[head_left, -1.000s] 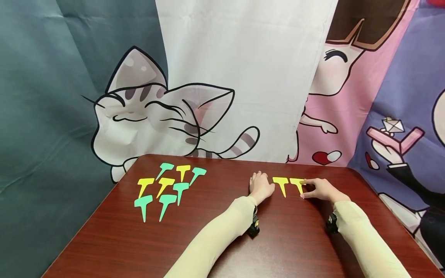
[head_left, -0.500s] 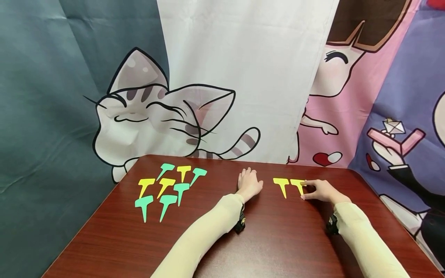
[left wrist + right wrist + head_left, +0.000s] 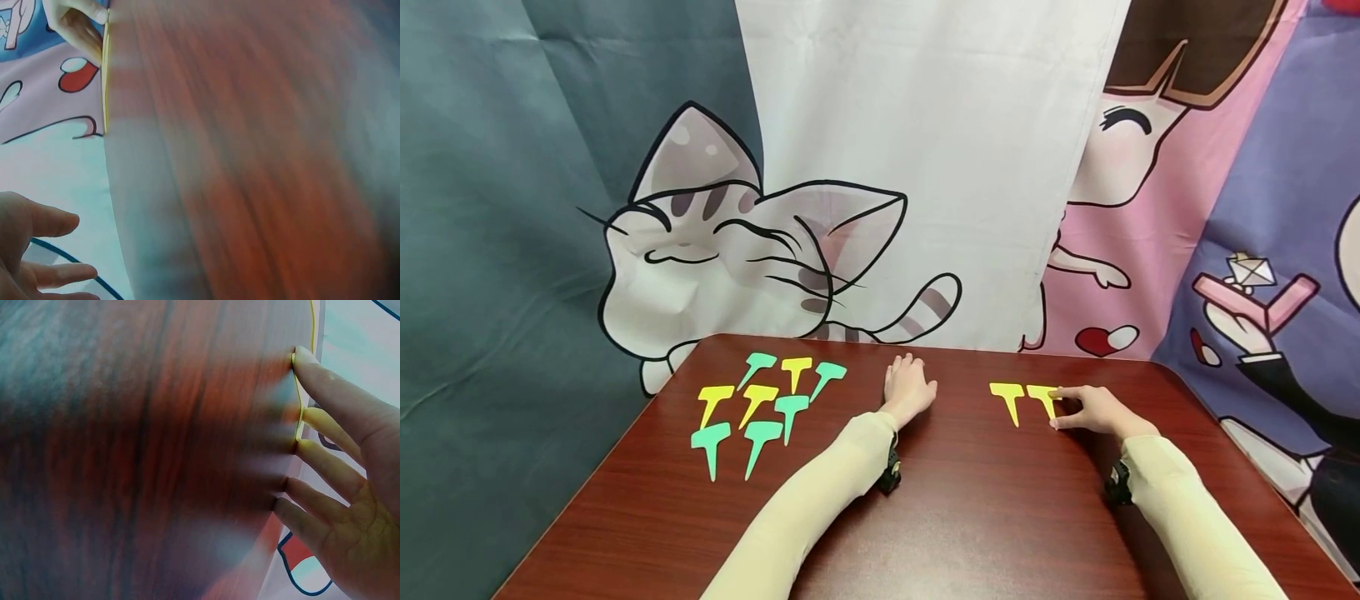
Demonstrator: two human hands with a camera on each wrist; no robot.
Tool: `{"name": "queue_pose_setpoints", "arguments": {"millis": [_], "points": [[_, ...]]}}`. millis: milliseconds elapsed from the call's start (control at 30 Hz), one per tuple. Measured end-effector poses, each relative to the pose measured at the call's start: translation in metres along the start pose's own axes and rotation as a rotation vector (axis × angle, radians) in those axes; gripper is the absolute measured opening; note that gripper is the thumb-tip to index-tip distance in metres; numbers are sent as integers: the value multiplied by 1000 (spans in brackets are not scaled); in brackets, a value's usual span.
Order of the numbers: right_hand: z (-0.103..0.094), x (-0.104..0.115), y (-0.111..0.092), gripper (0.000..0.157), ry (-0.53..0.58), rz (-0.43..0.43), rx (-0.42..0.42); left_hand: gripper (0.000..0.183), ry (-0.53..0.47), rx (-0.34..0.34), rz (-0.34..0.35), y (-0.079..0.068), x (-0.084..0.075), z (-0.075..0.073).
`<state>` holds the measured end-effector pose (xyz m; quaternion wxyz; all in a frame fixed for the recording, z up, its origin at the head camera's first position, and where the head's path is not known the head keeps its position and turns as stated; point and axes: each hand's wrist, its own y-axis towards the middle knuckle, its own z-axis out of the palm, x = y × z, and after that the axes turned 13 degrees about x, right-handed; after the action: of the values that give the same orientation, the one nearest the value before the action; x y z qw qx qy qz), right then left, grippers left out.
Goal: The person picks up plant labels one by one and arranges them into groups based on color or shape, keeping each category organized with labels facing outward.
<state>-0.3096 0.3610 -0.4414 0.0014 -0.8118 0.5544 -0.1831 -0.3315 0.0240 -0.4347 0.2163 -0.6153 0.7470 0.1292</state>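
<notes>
Left of the frame, five green tags (image 3: 711, 435) and three yellow tags (image 3: 716, 393) lie in a loose cluster on the tabletop (image 3: 985, 500), unmoved over this last second. And here's the left hand (image 3: 907, 390), shifted leftward to the middle, fingers apart, nothing held! That puts it between the groups, the other pair now well apart from it. Right of centre, the inner yellow tag (image 3: 1007, 392) lies untouched. Just beside it, the outer yellow tag (image 3: 1040, 393), pinched, it seems, between thumb and fingers of the right hand (image 3: 1093, 408), which hasn't budged: it alone works that pair.
</notes>
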Motion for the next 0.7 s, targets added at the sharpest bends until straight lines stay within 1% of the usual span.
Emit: {"name": "queue_pose_setpoints", "arguments": {"millis": [433,700], "points": [[-1,2,-1,68,-12,-7,-15,44,23,-38,-35,2,33,-18],[-2,2,-2,66,-9,-11,-21,44,17,-51,-59,3,55,-29]]}}
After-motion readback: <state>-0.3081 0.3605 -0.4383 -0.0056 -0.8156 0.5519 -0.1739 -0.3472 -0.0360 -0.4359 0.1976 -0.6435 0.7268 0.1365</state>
